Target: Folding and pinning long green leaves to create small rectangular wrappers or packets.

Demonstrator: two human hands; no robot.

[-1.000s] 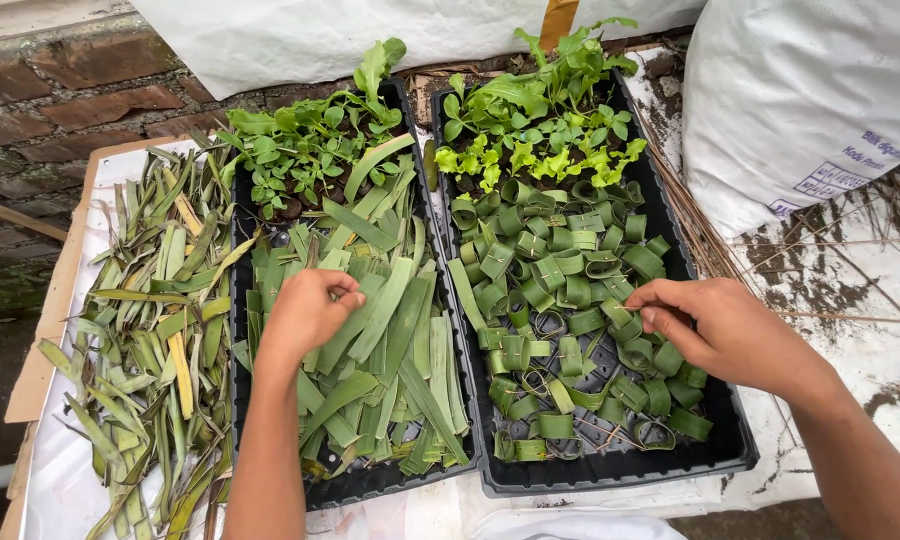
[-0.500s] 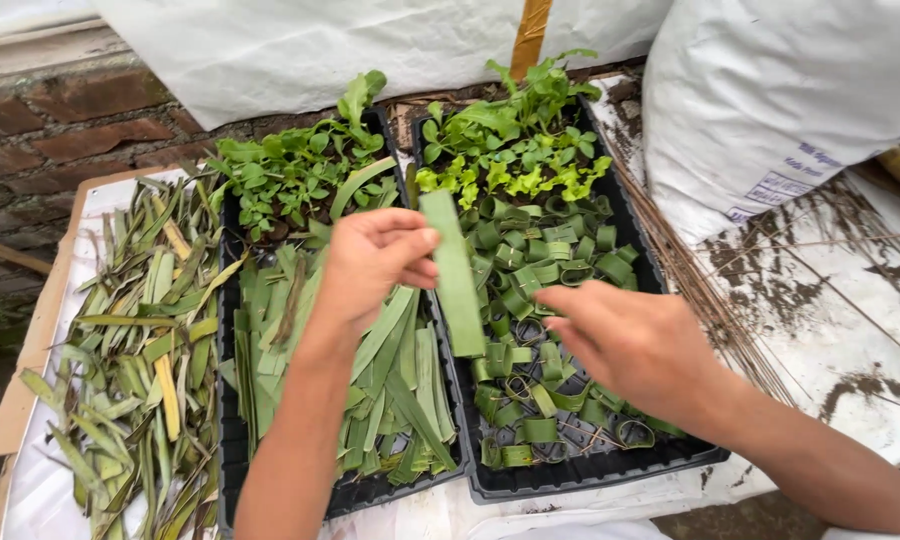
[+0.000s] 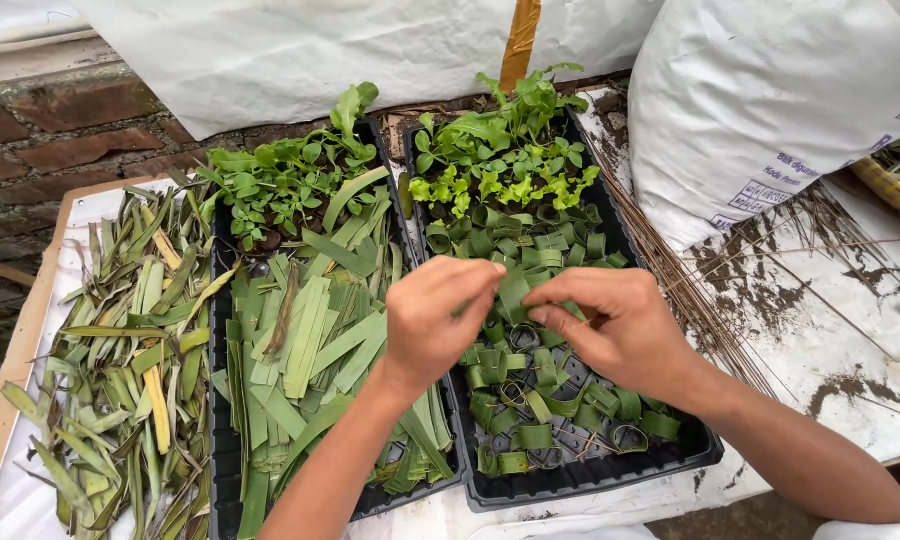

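Note:
My left hand [image 3: 432, 318] and my right hand [image 3: 608, 324] meet over the right black tray [image 3: 582, 481], both pinching one green leaf strip [image 3: 513, 293] that bends between the fingertips. Under them the right tray holds several rolled leaf rings [image 3: 530, 398] and, at its far end, small green seedlings [image 3: 500, 150]. The left black tray [image 3: 222, 450] carries a pile of flat cut leaf strips [image 3: 310, 345] with more seedlings [image 3: 290, 180] at the back.
A heap of loose, partly yellowed leaf trimmings [image 3: 120, 360] lies on white sheeting at the left. A big white sack [image 3: 780, 100] stands at the right, with thin brown sticks [image 3: 690, 290] and soil smears beside it. Brick paving lies beyond.
My left hand lifted a leaf strip from the left tray and carried it over the right tray. My right hand came up to meet it, and the strip now curls between both hands.

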